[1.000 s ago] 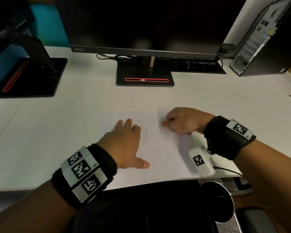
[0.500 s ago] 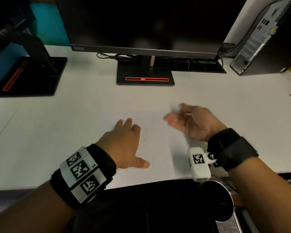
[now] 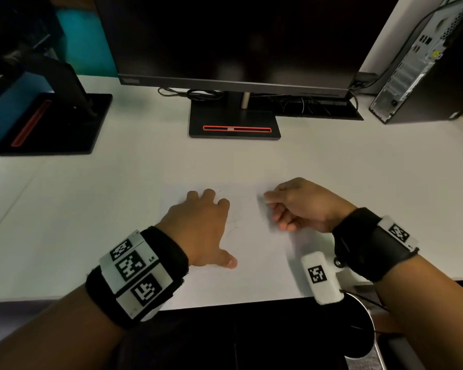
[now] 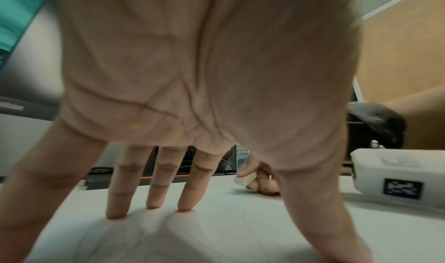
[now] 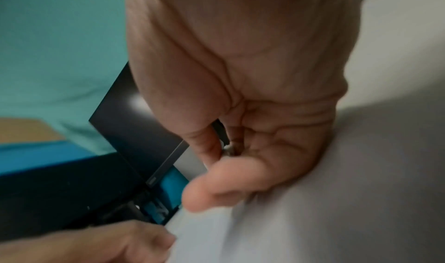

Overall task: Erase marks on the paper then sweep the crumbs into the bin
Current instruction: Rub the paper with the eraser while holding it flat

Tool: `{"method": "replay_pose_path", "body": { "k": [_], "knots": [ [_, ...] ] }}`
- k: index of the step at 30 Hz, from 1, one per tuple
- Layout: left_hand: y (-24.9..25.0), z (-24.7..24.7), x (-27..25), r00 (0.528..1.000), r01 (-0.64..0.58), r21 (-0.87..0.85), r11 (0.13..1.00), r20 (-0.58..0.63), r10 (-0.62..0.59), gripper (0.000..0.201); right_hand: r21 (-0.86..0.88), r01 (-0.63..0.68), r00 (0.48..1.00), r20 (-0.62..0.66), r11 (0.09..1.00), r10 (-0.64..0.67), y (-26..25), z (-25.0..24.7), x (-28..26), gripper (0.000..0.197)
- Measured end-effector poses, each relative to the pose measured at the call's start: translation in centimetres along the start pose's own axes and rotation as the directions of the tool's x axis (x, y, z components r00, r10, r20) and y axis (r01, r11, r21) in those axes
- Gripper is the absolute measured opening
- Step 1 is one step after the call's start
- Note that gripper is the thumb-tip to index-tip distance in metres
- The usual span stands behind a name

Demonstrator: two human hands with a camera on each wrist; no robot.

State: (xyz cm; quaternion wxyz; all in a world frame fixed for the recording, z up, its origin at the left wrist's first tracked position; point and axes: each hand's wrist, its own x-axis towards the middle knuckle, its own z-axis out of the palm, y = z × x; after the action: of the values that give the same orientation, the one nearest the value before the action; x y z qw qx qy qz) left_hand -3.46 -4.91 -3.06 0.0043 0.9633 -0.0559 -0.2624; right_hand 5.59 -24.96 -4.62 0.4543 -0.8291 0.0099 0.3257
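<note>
A white sheet of paper with faint pencil marks lies on the white desk near its front edge. My left hand lies flat on the paper with fingers spread and straight, pressing it down. My right hand hovers over the paper's far right part and pinches a small white eraser between thumb and fingers. In the right wrist view the eraser is mostly hidden behind my curled fingers. A round dark bin stands below the desk's front edge at the right.
A monitor on a black stand occupies the back of the desk. A second black stand sits at the back left. A computer tower stands at the back right, with cables behind the monitor.
My right hand lifted and turned palm-up half a second ago, then came back down over the paper with the eraser pinched. The left hand has stayed flat on the paper.
</note>
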Motion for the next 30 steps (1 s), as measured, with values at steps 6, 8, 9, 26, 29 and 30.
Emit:
{"method": "replay_pose_path", "body": {
  "k": [6,8,9,26,29,30],
  "knots": [
    [-0.1,0.4,0.3,1.000,0.002,-0.048,0.999,-0.026,-0.003,0.108,0.019,0.006,0.988,0.155,1.000,-0.009,-0.6,-0.6,-0.2,0.028],
    [-0.2,0.5,0.3,1.000,0.001,-0.051,0.999,-0.022,-0.002,0.108,0.183,-0.076,0.968,0.248,0.980,0.029,-0.3,-0.9,-0.4,0.023],
    [-0.3,0.5,0.3,1.000,-0.001,-0.052,0.999,-0.023,-0.001,0.106,0.304,-0.087,0.983,0.180,0.949,0.033,-0.1,-1.5,0.0,0.020],
    [0.0,0.5,0.8,1.000,0.006,-0.007,1.000,0.003,-0.006,0.108,-0.782,0.083,0.988,-0.018,0.618,-0.156,0.6,-4.8,0.4,0.040],
    [0.0,0.6,0.8,1.000,0.013,0.010,1.000,0.005,-0.013,0.108,-0.794,0.018,0.972,-0.128,0.608,-0.197,0.4,-5.5,0.1,0.037],
    [0.0,0.6,0.8,1.000,0.015,0.014,1.000,0.001,-0.015,0.107,-0.763,0.066,0.972,-0.097,0.643,-0.215,0.3,-5.0,-0.4,0.038]
  ]
}}
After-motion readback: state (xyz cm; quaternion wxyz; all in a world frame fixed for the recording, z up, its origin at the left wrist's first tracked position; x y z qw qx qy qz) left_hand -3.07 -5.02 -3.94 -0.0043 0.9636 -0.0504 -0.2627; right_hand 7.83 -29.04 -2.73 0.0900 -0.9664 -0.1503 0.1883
